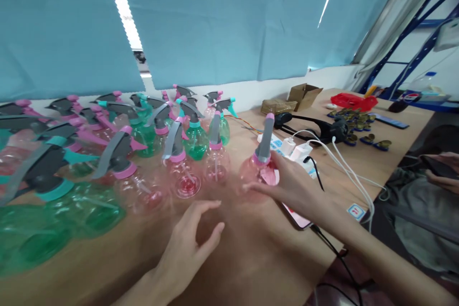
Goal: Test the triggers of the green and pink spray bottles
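Observation:
My right hand is wrapped round a clear pink spray bottle with a grey and pink trigger head, upright at the table's middle. My left hand hovers over the table to the left, thumb and fingers apart, holding nothing. Just beyond it stand more pink spray bottles, among them one with a pink collar and a slimmer-looking one. Several green spray bottles with turquoise collars crowd the left side. Whether the held bottle touches the table is hard to tell.
Right of the held bottle lie a power strip with white chargers and cables, a phone, and a black strap-like device. Farther back are a cardboard box, a red tray and several small gold-coloured parts. Another person's hands hold a phone.

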A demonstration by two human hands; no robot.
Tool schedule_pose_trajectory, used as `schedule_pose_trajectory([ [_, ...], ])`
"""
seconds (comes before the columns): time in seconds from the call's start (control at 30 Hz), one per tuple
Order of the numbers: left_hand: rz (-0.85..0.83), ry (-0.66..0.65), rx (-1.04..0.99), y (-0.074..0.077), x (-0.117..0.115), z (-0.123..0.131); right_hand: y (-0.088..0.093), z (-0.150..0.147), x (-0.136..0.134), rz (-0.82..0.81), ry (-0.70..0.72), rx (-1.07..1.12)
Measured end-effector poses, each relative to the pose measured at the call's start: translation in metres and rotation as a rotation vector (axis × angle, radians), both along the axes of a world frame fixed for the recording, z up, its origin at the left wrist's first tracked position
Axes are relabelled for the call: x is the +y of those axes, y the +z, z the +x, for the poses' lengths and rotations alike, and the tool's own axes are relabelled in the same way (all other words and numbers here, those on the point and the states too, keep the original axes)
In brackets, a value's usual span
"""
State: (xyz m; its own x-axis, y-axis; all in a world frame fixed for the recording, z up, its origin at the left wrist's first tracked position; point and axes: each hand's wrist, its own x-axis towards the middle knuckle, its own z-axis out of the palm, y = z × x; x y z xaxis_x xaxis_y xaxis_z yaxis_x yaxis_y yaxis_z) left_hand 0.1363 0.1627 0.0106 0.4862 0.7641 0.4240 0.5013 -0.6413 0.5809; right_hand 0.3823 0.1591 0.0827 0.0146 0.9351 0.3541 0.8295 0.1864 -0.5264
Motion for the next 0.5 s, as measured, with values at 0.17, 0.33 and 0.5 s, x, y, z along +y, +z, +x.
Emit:
schedule_pose_trajectory([
  [0.17,-0.069,-0.008,-0.127,0.028,-0.012,0.001,-0.002,-0.034,-0.037,-0.091,0.199,0.043],
  [0.33,-0.054,0.026,-0.108,0.061,-0.024,-0.005,-0.008,-0.074,-0.041,-0.166,0.375,0.102],
  [0.5,-0.197,0.164,-0.126,0.074,-0.03,-0.023,-0.016,-0.111,-0.04,-0.064,0.434,0.058],
])
